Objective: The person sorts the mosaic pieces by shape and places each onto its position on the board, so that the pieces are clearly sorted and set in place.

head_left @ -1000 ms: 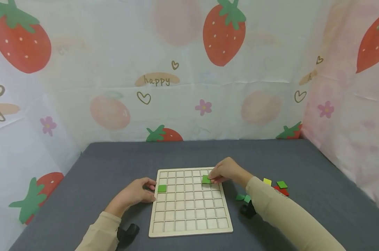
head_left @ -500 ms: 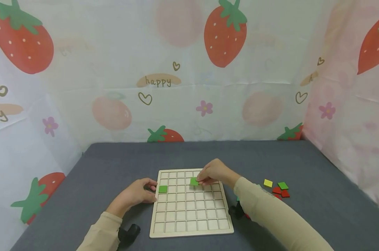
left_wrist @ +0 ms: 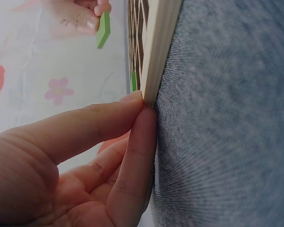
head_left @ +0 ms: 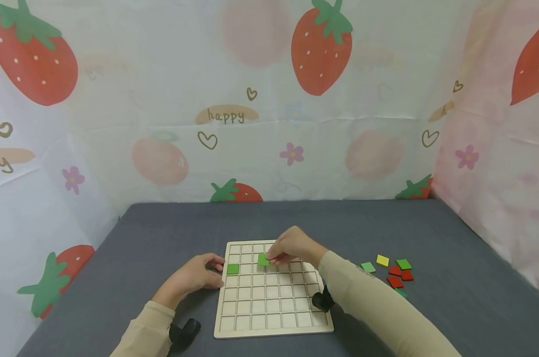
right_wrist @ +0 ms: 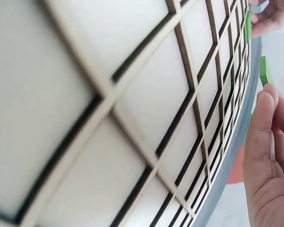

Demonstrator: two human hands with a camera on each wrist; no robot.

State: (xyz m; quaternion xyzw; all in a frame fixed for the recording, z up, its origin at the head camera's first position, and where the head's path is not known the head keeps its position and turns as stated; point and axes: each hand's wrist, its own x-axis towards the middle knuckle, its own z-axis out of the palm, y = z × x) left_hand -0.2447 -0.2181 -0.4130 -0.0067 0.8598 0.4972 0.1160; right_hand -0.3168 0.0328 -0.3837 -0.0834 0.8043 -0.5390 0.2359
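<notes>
A square wooden grid board (head_left: 258,293) lies on the dark cloth. My left hand (head_left: 195,275) is at its left edge; in the left wrist view, thumb and forefinger pinch the wooden rim (left_wrist: 158,52). One green square tile (head_left: 233,268) sits in a cell of the leftmost column, near that hand. Over the upper part of the board, my right hand (head_left: 296,246) pinches a second green tile (head_left: 262,260) between thumb and fingers. The right wrist view shows this held tile (right_wrist: 265,71) raised above the grid, tilted at the fingertips.
Right of the board lie loose tiles: a yellow one (head_left: 383,260), a green one (head_left: 404,264), a light green one (head_left: 368,267) and several red ones (head_left: 395,281). A darker green tile is partly behind the right sleeve (head_left: 376,297). A strawberry-print curtain (head_left: 318,163) hangs behind the table.
My right hand has carried the green tile leftward across the board, toward the tile in the left column. More loose tiles show beside the right sleeve. The left hand stays at the board's edge.
</notes>
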